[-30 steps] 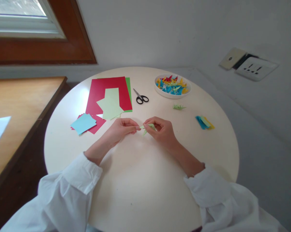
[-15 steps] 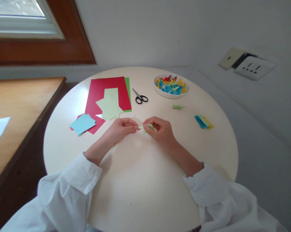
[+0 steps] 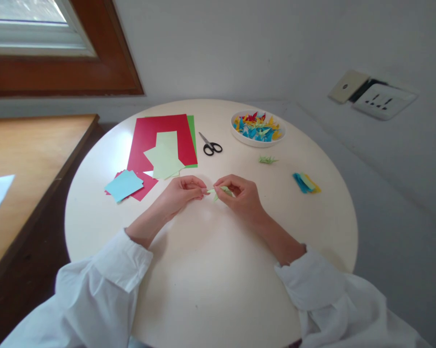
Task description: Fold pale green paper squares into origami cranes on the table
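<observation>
A small piece of folded light green paper (image 3: 225, 190) is held between my two hands above the middle of the round table. The fingertips of my left hand (image 3: 186, 192) pinch its thin left end. On the other side, my right hand (image 3: 241, 195) grips its body between thumb and forefinger, and the fingers hide part of the folds. Behind the right hand lies a small pile of folded light green paper pieces (image 3: 267, 159). Light green paper sheets (image 3: 166, 157) lie beyond my left hand.
Black-handled scissors (image 3: 211, 146) lie behind the hands. A white dish (image 3: 256, 143) of colourful folded paper shapes stands at the back right. Red paper (image 3: 160, 124) over green sheets and light blue squares (image 3: 124, 186) lie left. Blue and yellow folded strips (image 3: 306, 183) lie right.
</observation>
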`<state>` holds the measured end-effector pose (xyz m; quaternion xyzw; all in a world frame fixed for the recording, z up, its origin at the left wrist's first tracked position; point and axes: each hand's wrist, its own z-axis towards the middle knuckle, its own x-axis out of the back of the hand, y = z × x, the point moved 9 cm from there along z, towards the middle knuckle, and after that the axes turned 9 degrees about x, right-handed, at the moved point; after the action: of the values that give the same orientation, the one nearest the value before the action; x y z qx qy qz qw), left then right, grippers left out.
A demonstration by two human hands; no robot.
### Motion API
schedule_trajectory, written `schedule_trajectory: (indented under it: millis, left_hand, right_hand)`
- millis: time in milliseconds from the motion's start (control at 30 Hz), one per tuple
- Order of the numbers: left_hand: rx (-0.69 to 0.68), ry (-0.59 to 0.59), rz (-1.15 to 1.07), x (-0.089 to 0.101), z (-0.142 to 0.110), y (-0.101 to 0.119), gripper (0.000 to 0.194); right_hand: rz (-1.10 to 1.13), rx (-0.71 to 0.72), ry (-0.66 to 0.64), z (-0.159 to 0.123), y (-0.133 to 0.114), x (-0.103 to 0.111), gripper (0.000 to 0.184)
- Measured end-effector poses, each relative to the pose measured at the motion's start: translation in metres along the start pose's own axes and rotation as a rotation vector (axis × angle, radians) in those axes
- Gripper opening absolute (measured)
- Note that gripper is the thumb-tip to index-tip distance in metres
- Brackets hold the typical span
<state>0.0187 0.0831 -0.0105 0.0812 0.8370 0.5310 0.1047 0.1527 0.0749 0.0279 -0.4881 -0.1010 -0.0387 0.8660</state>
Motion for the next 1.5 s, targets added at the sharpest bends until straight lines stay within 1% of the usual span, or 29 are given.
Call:
schedule_trajectory:
  millis: [200, 367, 533, 633, 933, 1167, 1500]
  left_hand:
    - [-0.011, 0.002, -0.018, 0.0000, -0.0009, 0.0013, 0.012]
    - [-0.036, -0.045, -0.012, -0.0033, -0.0031, 0.0038, 0.012]
    - [-0.014, -0.004, 0.046, -0.0001, -0.0024, 0.0005, 0.019]
    - [-0.022, 0.002, 0.039, 0.0004, -0.0023, 0.0007, 0.022]
    - [-0.043, 0.010, 0.056, 0.0014, 0.0012, -0.0001, 0.021]
    - [-0.067, 0.005, 0.076, -0.0002, -0.0011, 0.0032, 0.018]
    - [-0.054, 0.007, 0.040, -0.0007, -0.0012, 0.0033, 0.024]
  right_hand:
    - [-0.005, -0.001, 0.007, -0.0004, 0.0004, 0.0007, 0.004]
    - [-0.013, -0.004, 0.017, -0.0001, -0.0006, 0.0020, 0.005]
    - [-0.024, -0.008, 0.001, -0.0003, -0.0002, 0.0003, 0.005]
    - [-0.026, -0.013, 0.000, -0.0008, 0.0003, -0.0002, 0.005]
    - [-0.001, -0.006, -0.003, -0.0010, 0.0003, -0.0010, 0.008]
    - [-0.006, -0.011, -0.002, -0.0007, 0.0009, -0.0021, 0.008]
    - [0.005, -0.024, 0.002, -0.0013, 0.0030, -0.0006, 0.005]
